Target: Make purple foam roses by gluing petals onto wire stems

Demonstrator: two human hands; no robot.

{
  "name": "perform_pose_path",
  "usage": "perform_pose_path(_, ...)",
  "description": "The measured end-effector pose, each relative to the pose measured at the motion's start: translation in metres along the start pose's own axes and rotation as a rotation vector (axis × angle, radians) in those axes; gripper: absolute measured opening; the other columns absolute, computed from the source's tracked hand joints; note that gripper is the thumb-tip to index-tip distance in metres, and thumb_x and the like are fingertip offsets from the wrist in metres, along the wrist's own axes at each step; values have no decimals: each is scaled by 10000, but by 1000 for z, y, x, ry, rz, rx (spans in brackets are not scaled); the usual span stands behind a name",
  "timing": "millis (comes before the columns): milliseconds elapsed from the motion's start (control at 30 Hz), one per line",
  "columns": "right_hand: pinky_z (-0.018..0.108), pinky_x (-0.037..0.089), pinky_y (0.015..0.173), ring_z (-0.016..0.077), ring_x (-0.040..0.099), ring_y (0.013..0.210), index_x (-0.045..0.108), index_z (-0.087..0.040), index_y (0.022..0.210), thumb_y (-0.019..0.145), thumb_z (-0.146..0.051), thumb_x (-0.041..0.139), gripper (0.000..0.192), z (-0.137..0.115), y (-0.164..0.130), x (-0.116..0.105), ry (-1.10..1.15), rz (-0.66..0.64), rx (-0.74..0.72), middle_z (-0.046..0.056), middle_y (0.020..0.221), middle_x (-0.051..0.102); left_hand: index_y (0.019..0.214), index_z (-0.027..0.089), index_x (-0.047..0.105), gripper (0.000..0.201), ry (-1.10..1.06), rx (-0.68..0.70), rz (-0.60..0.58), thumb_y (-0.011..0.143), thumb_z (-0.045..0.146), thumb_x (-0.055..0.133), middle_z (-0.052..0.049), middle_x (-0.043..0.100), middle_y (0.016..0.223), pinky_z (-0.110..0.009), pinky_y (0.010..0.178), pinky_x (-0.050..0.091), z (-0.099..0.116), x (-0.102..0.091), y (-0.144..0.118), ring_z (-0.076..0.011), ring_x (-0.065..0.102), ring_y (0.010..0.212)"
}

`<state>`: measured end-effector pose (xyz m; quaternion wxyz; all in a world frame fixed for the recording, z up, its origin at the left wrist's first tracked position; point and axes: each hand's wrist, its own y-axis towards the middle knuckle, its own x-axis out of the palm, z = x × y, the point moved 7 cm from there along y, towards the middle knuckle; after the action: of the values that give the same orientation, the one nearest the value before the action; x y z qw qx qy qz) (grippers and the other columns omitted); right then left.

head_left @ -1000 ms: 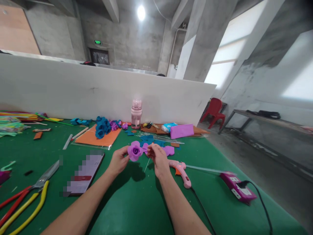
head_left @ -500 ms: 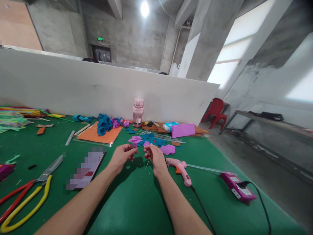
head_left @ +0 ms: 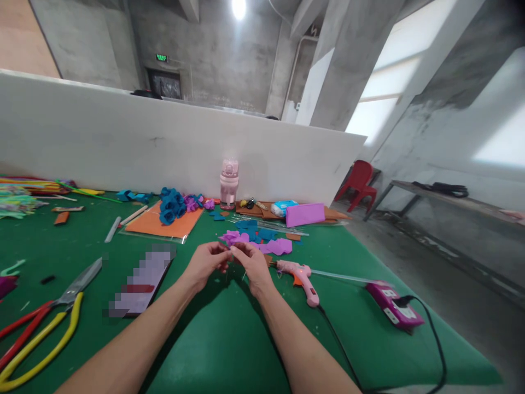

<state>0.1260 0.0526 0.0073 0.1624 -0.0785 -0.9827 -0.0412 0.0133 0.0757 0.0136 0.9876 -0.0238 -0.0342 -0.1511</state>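
Over the green table (head_left: 213, 350), my left hand (head_left: 205, 268) has its fingers pinched at the base of a small purple flower (head_left: 231, 237). My right hand (head_left: 253, 267) is closed too, thumb and fingertips meeting those of the left. What lies between the right fingertips is hidden; a thin pale sliver (head_left: 245, 275) shows below them. Just beyond the hands are loose purple petal pieces (head_left: 281, 246) and blue pieces (head_left: 247, 225). To the right lies a pink glue gun (head_left: 301, 273) with a clear glue stick in its back.
A purple power strip (head_left: 394, 306) feeds the glue gun's cord at right. Left lie large scissors (head_left: 74, 295), a phone (head_left: 143, 282) and orange sheets (head_left: 143, 224) bearing blue flowers (head_left: 172, 205). A pink bottle (head_left: 228, 183) stands before the white partition (head_left: 123, 142).
My right hand has moved left to meet the left hand, closing the gap between them at the flower's base. The view has shifted slightly.
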Motion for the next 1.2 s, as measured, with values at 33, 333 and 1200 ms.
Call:
perform_pose_path(33,260,426,661,122,548,631,634,-176,725,599,-315,717,205,-1,1,-1,2,7,-6,-12,681,620,627,124,569,247,10,4,-4,577,315,717,20,537,495,-201,409,382,0,1,0,-73,472,414)
perform_pose_path(333,255,439,648,110,546,609,630,-176,661,596,-263,687,122,0,-1,-2,162,-42,124,-27,651,620,656,132,581,266,56,24,-22,573,347,715,21,553,517,-212,426,414,2,4,-2,-81,485,422)
perform_pose_path(1200,222,474,570,81,585,520,637,-139,702,534,-304,784,277,9,-12,12,364,-131,306,-20,623,640,657,173,539,51,758,567,326,681,177,494,42,521,588,-192,573,362,40,-16,-14,-105,466,571)
